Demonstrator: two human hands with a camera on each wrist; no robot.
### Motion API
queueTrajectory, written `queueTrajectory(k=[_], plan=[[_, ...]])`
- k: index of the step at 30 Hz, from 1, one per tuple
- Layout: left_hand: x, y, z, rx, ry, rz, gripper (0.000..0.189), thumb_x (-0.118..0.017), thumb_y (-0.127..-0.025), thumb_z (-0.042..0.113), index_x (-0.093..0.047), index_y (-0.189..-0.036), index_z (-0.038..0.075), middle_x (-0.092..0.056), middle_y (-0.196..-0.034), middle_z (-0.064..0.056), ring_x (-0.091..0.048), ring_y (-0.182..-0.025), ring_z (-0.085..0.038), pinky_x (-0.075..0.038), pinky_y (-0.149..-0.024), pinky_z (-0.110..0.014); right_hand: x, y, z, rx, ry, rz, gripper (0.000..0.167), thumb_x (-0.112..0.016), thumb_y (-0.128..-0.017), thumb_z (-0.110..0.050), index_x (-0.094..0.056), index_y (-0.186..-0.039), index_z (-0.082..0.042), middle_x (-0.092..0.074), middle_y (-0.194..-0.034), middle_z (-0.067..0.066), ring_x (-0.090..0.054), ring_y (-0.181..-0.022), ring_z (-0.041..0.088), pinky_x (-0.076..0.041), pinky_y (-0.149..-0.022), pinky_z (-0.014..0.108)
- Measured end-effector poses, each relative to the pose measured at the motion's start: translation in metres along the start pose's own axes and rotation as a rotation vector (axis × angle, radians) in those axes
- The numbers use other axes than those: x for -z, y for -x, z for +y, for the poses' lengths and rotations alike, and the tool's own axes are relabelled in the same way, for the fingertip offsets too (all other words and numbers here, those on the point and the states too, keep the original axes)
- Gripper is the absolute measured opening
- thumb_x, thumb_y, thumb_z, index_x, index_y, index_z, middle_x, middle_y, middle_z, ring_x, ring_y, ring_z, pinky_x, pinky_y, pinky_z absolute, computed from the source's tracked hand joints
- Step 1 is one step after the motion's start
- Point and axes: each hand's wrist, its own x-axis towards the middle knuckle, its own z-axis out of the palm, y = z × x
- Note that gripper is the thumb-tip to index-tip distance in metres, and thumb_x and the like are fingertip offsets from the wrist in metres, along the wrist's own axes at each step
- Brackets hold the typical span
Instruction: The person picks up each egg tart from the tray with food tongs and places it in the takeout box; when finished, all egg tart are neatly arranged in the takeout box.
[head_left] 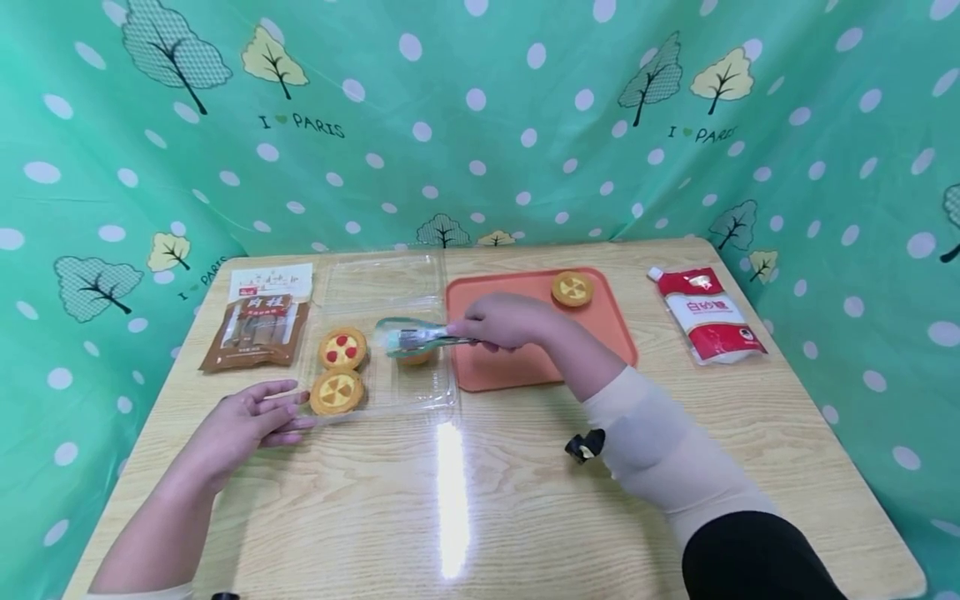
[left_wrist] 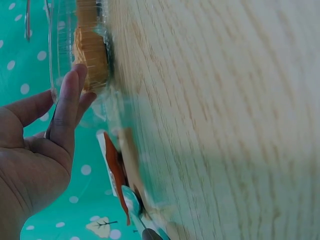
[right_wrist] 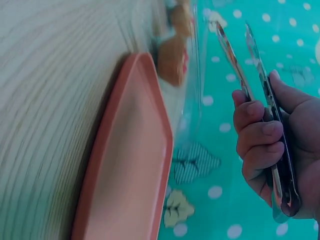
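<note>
My right hand [head_left: 502, 321] grips metal tongs [right_wrist: 257, 75], whose tips stand apart with nothing visible between them. In the head view the tongs reach left over a partly hidden tart [head_left: 415, 359] in a clear plastic container [head_left: 386, 393]. At that container's left side lie a tart with red spots [head_left: 342, 342] and a tart with a wedge pattern [head_left: 337, 392]. My left hand [head_left: 258, 417] touches the container's front left corner with fairly straight fingers. Seen from the left wrist, those fingers [left_wrist: 65, 112] lie against the clear wall beside a tart [left_wrist: 95, 60].
A coral tray [head_left: 510, 367] stands right of the container, bearing a patterned tart [head_left: 572, 288] at its back right. The container's clear lid [head_left: 382, 277] lies folded back. A brown packet [head_left: 258, 329] lies at left, a red and white pouch [head_left: 708, 317] at right.
</note>
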Motion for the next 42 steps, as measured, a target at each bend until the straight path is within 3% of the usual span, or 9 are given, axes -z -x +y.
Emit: queueTrajectory(k=[14, 24, 30, 36, 42], plan=[[0.000, -0.002, -0.002, 0.001, 0.015, 0.000, 0.065, -0.053, -0.103, 0.022, -0.021, -0.152, -0.004, -0.037, -0.151, -0.026, -0.071, -0.104, -0.022, -0.060, -0.087, -0.037, 0.015, 0.039, 0.072, -0.128, -0.131, 0.143, 0.054, -0.042, -0.099, -0.060, -0.061, -0.081, -0.012, -0.052, -0.062, 0.003, -0.041, -0.045, 0.016, -0.038, -0.044, 0.029], [0.000, -0.001, -0.003, -0.005, 0.009, -0.002, 0.066, -0.053, -0.103, 0.023, -0.020, -0.152, -0.005, -0.036, -0.151, -0.027, -0.070, -0.105, -0.023, -0.060, -0.088, -0.038, 0.013, 0.063, 0.114, -0.207, -0.164, 0.134, 0.058, -0.042, -0.098, -0.062, -0.058, -0.079, -0.010, -0.049, -0.060, 0.002, -0.043, -0.049, 0.019, -0.039, -0.047, 0.029], [-0.001, -0.002, -0.001, 0.000, 0.011, -0.005, 0.065, -0.052, -0.103, 0.021, -0.019, -0.152, -0.005, -0.036, -0.151, -0.027, -0.070, -0.106, -0.025, -0.060, -0.088, -0.038, 0.010, 0.077, 0.135, -0.249, -0.211, 0.120, 0.061, -0.042, -0.099, -0.059, -0.059, -0.084, -0.002, -0.049, -0.059, 0.003, -0.043, -0.049, 0.018, -0.038, -0.047, 0.029], [-0.001, -0.001, -0.001, 0.006, 0.012, 0.000, 0.063, -0.051, -0.104, 0.019, -0.019, -0.153, -0.005, -0.034, -0.152, -0.027, -0.070, -0.106, -0.024, -0.059, -0.088, -0.039, 0.010, 0.093, 0.158, -0.314, -0.243, 0.124, 0.064, -0.044, -0.097, -0.062, -0.059, -0.093, 0.000, -0.055, -0.070, 0.013, -0.047, -0.056, 0.021, -0.042, -0.051, 0.028], [-0.001, -0.001, -0.001, 0.010, 0.026, 0.004, 0.061, -0.050, -0.104, 0.017, -0.020, -0.152, -0.005, -0.034, -0.152, -0.028, -0.070, -0.106, -0.024, -0.059, -0.089, -0.039, 0.012, 0.113, 0.180, -0.379, -0.253, 0.131, 0.065, -0.045, -0.096, -0.063, -0.060, -0.093, 0.000, -0.054, -0.067, 0.009, -0.047, -0.056, 0.022, -0.040, -0.051, 0.027]])
